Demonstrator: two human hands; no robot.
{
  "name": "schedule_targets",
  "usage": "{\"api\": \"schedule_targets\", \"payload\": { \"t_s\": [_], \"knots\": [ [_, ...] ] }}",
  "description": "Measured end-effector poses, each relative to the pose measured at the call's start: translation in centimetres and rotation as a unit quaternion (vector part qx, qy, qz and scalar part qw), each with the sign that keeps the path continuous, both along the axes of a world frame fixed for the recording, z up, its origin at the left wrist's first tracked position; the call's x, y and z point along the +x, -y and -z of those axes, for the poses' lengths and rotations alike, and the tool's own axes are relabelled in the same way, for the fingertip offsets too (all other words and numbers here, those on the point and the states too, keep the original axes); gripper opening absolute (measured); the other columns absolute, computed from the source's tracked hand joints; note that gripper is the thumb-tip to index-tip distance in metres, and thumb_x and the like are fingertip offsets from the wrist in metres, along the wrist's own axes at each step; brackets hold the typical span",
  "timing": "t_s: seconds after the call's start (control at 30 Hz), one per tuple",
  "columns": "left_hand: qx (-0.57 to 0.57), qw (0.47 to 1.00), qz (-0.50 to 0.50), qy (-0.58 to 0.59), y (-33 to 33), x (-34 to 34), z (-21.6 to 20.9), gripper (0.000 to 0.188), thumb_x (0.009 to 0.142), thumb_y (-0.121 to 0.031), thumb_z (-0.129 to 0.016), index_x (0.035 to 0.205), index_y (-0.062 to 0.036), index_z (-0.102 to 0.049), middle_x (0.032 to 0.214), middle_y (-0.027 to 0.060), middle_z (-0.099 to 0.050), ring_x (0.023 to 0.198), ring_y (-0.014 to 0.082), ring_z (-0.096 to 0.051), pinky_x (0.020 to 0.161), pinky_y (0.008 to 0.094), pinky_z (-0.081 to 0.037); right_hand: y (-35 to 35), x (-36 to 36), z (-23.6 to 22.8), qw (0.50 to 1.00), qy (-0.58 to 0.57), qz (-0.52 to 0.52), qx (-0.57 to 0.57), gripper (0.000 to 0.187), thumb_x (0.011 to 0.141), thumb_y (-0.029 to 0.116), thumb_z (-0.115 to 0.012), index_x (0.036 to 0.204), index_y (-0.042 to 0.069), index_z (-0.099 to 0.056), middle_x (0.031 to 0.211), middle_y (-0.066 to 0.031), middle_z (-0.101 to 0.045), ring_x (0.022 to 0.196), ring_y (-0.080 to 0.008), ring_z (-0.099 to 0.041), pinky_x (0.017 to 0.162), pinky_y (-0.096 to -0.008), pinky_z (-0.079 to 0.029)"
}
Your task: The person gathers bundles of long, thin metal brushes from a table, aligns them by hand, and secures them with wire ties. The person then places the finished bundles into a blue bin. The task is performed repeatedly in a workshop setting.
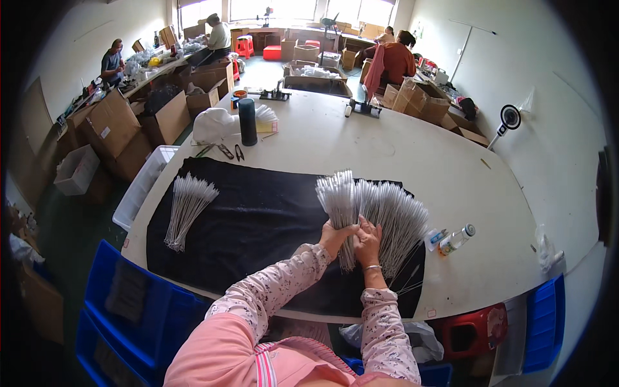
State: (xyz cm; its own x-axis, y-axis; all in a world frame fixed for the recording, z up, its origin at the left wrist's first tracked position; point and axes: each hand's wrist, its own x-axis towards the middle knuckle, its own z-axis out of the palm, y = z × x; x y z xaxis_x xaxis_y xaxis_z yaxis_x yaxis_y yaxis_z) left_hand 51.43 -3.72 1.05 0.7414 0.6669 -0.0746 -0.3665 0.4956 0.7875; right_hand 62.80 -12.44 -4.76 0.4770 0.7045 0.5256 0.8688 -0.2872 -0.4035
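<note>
Left hand point(336, 238) is wrapped round a bundle of white-tipped wires point(338, 198), its long axis running from the table's point(477, 193) near edge toward the far; right hand point(368, 241), its grip unclear, touches the larger pile point(398, 216) toward the right edge.

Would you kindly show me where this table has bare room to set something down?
Free: the black cloth between the small wire bundle and the left hand; the white tabletop beyond the bottle. Crowded: the cloth's right end, under the large wire bundle.
</note>
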Motion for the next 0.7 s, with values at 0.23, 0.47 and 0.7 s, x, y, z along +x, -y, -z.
{"api": "schedule_targets", "payload": {
  "t_s": [0.23,0.47,0.7],
  "knots": [
    [0.001,0.999,-0.02,-0.03,-0.8,-0.3,1.0,0.018,0.076,-0.004,-0.072,0.093,-0.0051,-0.065,0.082,0.0021,-0.065,0.07,0.0119,-0.062,0.064,0.0271,-0.049,-0.9,0.5,-0.2,0.997,-0.071,-0.001,0.009,0.034,0.086,0.022,-0.055,0.118,0.013,-0.064,0.129,0.0017,-0.057,0.123,-0.0183,-0.046,0.112,-0.0383,-0.015],
    [0.168,0.986,0.016,0.018,4.1,-1.3,-0.4,0.027,0.077,-0.001,-0.072,0.103,-0.0023,-0.063,0.097,0.0031,-0.067,0.086,0.0089,-0.061,0.076,0.0254,-0.05,-0.1,1.4,0.8,0.997,0.027,0.056,-0.051,0.043,0.083,0.023,-0.057,0.125,0.01,-0.058,0.131,-0.0021,-0.054,0.123,-0.0203,-0.046,0.112,-0.0407,-0.018],
    [0.578,0.784,0.132,0.184,10.4,-6.8,-0.3,0.033,0.065,-0.011,-0.076,0.094,-0.0045,-0.061,0.087,0.008,-0.063,0.088,0.0285,-0.061,0.096,0.0431,-0.043,0.0,0.3,-0.3,0.994,0.027,0.034,-0.096,0.055,0.068,0.028,-0.072,0.122,0.02,-0.061,0.139,-0.0016,-0.046,0.128,-0.0222,-0.04,0.112,-0.0457,-0.016]
  ]
}}
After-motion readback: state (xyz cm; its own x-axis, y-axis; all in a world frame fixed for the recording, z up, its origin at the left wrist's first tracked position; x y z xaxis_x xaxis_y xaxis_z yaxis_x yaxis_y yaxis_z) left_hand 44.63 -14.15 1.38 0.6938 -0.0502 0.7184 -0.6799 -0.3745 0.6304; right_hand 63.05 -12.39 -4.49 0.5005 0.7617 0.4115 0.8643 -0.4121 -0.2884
